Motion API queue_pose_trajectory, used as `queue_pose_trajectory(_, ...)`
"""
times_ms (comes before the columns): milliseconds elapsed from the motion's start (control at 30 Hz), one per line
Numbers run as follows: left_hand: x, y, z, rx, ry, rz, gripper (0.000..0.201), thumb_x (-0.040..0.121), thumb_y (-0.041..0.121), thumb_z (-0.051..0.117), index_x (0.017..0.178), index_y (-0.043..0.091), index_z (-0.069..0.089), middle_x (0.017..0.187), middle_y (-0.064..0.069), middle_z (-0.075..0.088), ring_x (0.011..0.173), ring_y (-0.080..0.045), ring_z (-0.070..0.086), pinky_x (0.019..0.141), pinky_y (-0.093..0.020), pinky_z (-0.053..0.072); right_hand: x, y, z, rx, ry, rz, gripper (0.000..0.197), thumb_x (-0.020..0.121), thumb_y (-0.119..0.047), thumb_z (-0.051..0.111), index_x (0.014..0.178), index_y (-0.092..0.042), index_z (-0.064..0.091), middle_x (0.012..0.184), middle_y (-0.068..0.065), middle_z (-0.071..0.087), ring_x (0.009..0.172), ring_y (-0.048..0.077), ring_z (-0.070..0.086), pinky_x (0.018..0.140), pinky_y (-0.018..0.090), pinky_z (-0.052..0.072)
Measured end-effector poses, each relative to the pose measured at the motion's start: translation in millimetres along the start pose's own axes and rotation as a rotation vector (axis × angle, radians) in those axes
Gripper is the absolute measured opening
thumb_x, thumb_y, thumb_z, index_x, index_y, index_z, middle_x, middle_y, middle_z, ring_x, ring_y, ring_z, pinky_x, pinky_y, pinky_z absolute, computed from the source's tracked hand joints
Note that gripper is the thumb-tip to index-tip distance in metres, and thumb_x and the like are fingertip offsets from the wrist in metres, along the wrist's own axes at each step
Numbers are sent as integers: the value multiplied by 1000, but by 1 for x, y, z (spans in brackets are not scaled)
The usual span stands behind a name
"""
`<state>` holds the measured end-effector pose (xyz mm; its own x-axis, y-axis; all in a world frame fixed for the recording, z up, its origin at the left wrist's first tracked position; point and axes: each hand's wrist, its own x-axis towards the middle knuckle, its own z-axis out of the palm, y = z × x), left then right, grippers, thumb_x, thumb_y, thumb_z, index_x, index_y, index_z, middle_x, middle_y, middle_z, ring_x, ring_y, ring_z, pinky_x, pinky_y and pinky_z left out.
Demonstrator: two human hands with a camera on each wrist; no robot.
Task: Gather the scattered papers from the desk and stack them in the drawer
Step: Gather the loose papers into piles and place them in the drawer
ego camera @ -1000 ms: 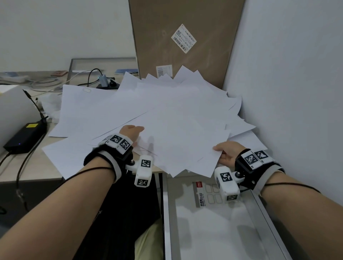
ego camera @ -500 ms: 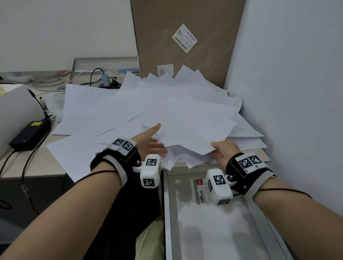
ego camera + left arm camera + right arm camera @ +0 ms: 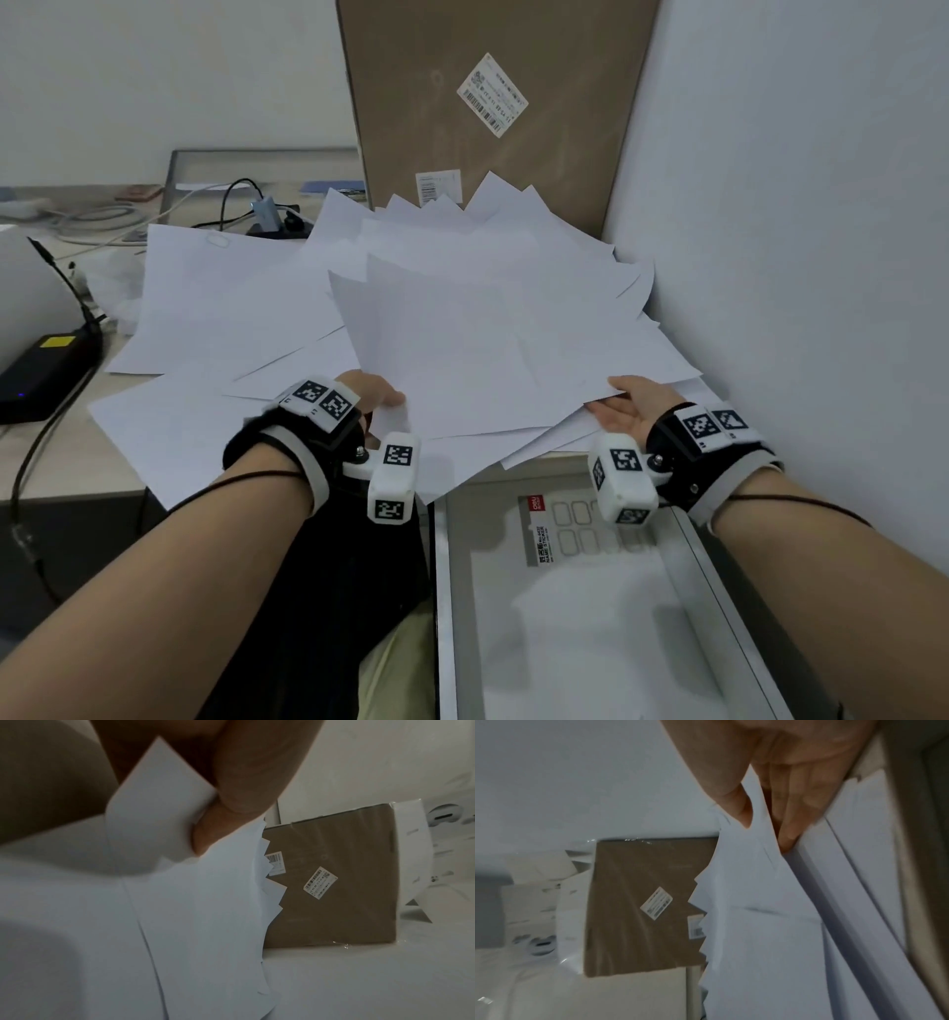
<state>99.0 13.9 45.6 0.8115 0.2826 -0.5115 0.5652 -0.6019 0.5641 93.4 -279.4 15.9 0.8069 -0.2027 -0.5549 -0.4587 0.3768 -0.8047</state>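
Note:
A loose heap of white papers (image 3: 488,334) covers the desk's right corner. Its upper sheets form a bundle raised at the near edge, above the open grey drawer (image 3: 442,591). My left hand (image 3: 377,397) grips the bundle's near left corner. The left wrist view shows my thumb (image 3: 244,770) and a finger pinching a bent paper corner (image 3: 159,797). My right hand (image 3: 627,415) holds the near right edge. In the right wrist view its thumb (image 3: 731,801) lies on top of the papers (image 3: 757,923), with the fingers underneath. More sheets lie flat to the left (image 3: 215,308).
A tall cardboard box (image 3: 488,103) stands behind the heap against the right wall (image 3: 796,205). A black power adapter (image 3: 46,365) with cables sits at the desk's left. A white-and-red label pack (image 3: 544,534) lies at the back of the drawer.
My left hand went from lying on the sheets to gripping the bundle's near left corner. The upper sheets have gathered and lifted. My right hand kept its hold on the right edge.

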Motion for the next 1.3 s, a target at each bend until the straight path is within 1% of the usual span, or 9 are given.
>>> queue_pose_trajectory(133, 17, -8, -3, -259, -30, -43, 53, 91, 18, 62, 135, -2, 42, 138, -24, 49, 125, -40, 49, 100, -44, 43, 9, -5, -2, -190, 95, -66, 30, 92, 2, 47, 122, 3, 48, 95, 14, 70, 41, 8, 63, 41, 17, 48)
queue_pose_trajectory(233, 16, -6, -3, -397, -41, -121, 55, 91, 20, 62, 136, -3, 39, 134, -23, 51, 118, -44, 53, 92, -52, 46, 5, -2, 4, -272, 101, -102, 8, 92, 0, 51, 86, 0, 56, 49, 5, 65, 42, 14, 60, 32, 17, 36)
queue_pose_trajectory(367, 20, -12, -7, -232, 50, -40, 47, 99, 22, 48, 136, -6, 40, 139, -20, 47, 127, -39, 47, 97, -42, 42, 4, -7, -7, -343, 249, -309, 28, 90, 2, 46, 67, -12, 55, 63, 7, 61, 49, 11, 50, 35, 18, 30)
queue_pose_trajectory(567, 35, -33, -32, -414, 181, -18, 50, 95, 10, 53, 141, 0, 39, 146, -19, 40, 134, -33, 42, 56, -20, 34, -8, -30, -25, -108, 410, -444, 27, 92, -4, 47, 67, -12, 44, 65, 6, 60, 44, 7, 50, 46, 21, 37)
queue_pose_trajectory(800, 25, -28, -15, -520, 89, -47, 55, 85, 19, 69, 130, -3, 48, 130, -17, 56, 119, -37, 55, 98, -45, 46, -43, -10, 16, 151, 117, -344, 21, 92, 7, 47, 77, -6, 47, 68, 9, 58, 51, 9, 67, 46, 13, 50)
queue_pose_trajectory(1000, -4, -10, 16, -814, -280, -1, 33, 96, 22, 53, 121, 1, 52, 113, -19, 62, 94, -34, 60, 73, -50, 50, -57, 31, 58, -78, -63, -221, 18, 87, 11, 47, 75, -2, 47, 65, 16, 59, 62, 24, 66, 60, 25, 58)
queue_pose_trajectory(1100, -10, -5, 25, -902, -365, 37, 35, 94, 35, 54, 109, 3, 58, 104, -19, 64, 96, -36, 60, 93, -54, 46, -63, 47, 65, -180, -109, -97, 12, 92, 4, 48, 80, 5, 53, 71, 18, 63, 55, 21, 66, 50, 21, 55)
queue_pose_trajectory(1200, -14, -2, 27, -715, -355, -3, 36, 89, 35, 63, 99, 1, 62, 92, -19, 69, 91, -34, 62, 85, -47, 49, -71, 49, 60, -350, -216, -21, 23, 98, -16, 49, 91, 3, 59, 61, 11, 70, 45, 12, 65, 37, 15, 45)
queue_pose_trajectory(1300, -7, -1, 33, -475, -297, -60, 56, 85, 29, 68, 127, -4, 51, 120, -23, 63, 107, -36, 60, 90, -49, 50, -73, 44, 42, -489, -206, -23, 39, 96, -39, 51, 84, -3, 61, 59, 7, 70, 44, 9, 64, 36, 14, 42)
